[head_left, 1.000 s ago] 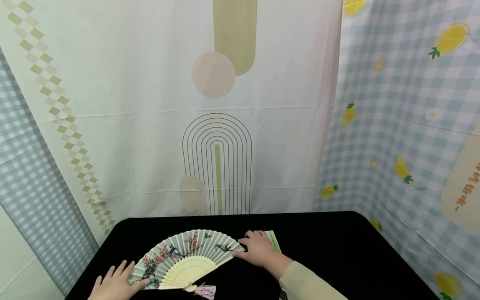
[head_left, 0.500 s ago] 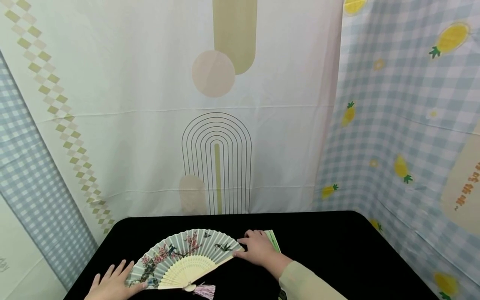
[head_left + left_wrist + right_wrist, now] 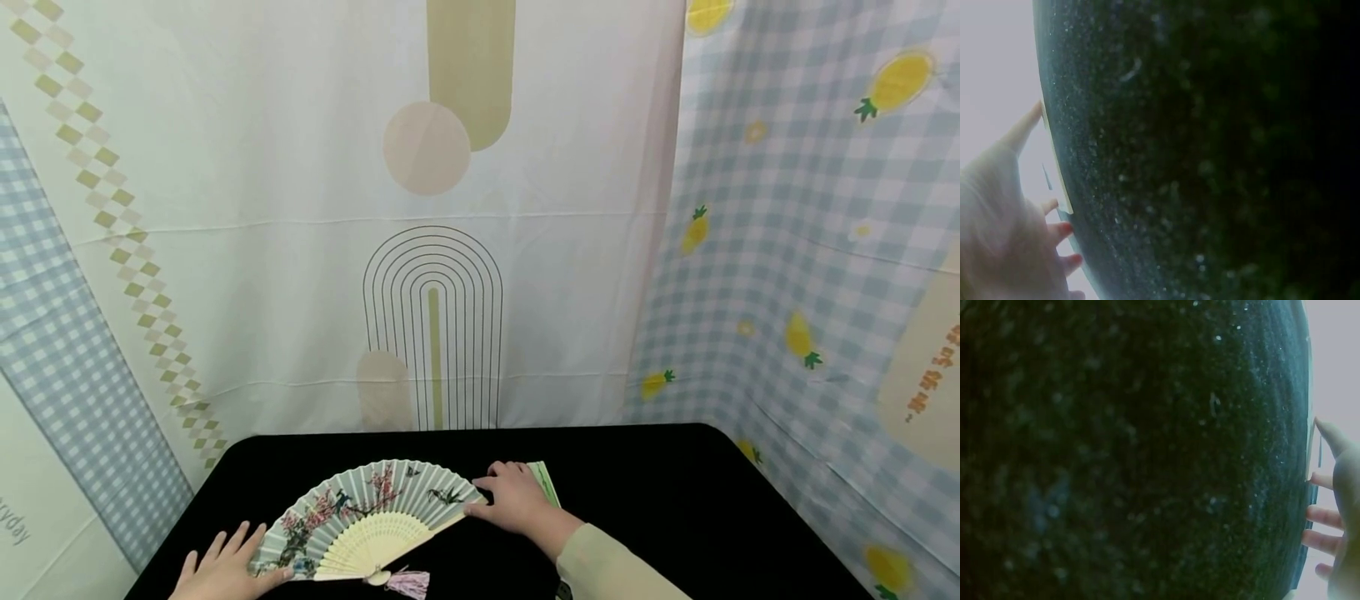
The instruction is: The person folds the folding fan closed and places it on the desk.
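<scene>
A spread folding fan lies on the black tabletop, with pale pleats, pink blossoms, birds and cream ribs. A pink tassel hangs from its pivot at the near side. My left hand rests at the fan's left end, fingers spread, thumb along the lower edge. My right hand is at the right end, its thumb and index finger on either side of the outer rib's tip. Both wrist views show fairly straight fingers touching the fan's edge. A green-and-white flat thing shows partly behind my right hand; its kind is hidden.
The black tabletop extends to the right of my right hand. A white patterned curtain hangs behind its far edge. Checked cloth with pineapples hangs at the right, and blue checked cloth at the left.
The fan and both hands stay almost in place. The small shift of the whole head view is slight, and both hands keep the same contact with the fan's ends.
</scene>
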A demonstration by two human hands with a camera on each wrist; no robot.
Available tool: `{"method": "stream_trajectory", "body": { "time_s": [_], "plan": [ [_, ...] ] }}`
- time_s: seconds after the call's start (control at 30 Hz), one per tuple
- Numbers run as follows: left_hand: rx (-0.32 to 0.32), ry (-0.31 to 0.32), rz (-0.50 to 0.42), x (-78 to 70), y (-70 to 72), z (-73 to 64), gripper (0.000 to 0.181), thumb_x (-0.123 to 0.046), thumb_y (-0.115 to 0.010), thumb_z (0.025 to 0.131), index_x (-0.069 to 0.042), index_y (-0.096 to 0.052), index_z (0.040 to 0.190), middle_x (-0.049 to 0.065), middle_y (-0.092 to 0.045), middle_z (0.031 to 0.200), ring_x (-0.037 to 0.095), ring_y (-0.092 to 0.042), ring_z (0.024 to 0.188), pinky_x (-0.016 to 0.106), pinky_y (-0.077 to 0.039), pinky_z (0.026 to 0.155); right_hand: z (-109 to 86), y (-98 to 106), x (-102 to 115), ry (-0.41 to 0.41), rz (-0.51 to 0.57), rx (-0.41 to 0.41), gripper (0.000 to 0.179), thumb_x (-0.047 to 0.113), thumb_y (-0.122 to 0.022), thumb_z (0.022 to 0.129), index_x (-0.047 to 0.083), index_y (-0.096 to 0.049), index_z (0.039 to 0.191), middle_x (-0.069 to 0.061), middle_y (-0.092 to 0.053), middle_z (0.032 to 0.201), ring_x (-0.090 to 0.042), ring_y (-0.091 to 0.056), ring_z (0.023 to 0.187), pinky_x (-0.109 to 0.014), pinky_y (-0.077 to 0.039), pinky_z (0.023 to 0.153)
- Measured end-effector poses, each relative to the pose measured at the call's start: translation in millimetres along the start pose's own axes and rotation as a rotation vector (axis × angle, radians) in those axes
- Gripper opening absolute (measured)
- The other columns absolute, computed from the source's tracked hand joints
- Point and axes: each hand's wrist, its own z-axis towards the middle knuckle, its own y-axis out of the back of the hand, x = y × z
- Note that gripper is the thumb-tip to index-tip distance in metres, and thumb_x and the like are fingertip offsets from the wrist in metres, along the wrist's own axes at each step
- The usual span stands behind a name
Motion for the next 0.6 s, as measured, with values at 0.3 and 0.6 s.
{"method": "stream_trajectory", "body": {
  "time_s": [0.3, 0.6],
  "plan": [
    [-0.002, 0.024, -0.003, 3.3, -3.3, 5.2, 0.109, -0.081, -0.048, 0.067, -0.001, -0.037, 0.140, 0.034, -0.029, 0.139, 0.060, -0.020, 0.121, 0.078, -0.005, 0.091, -1.1, 3.1, 0.4, -0.021, 0.131, 0.031, 0.061, 0.070, -0.047, 0.081, 0.031, -0.057, 0.127, 0.000, -0.053, 0.122, -0.024, -0.049, 0.114, -0.049, -0.034, 0.100],
    [-0.010, 0.034, 0.012, 5.2, -7.1, 8.1, 0.110, -0.083, -0.047, 0.066, -0.001, -0.037, 0.139, 0.033, -0.030, 0.138, 0.059, -0.022, 0.121, 0.077, -0.008, 0.092, -1.4, 2.9, 1.1, -0.049, 0.291, -0.031, 0.060, 0.066, -0.049, 0.083, 0.028, -0.055, 0.129, 0.001, -0.055, 0.122, -0.022, -0.051, 0.114, -0.048, -0.036, 0.097]
  ]
}}
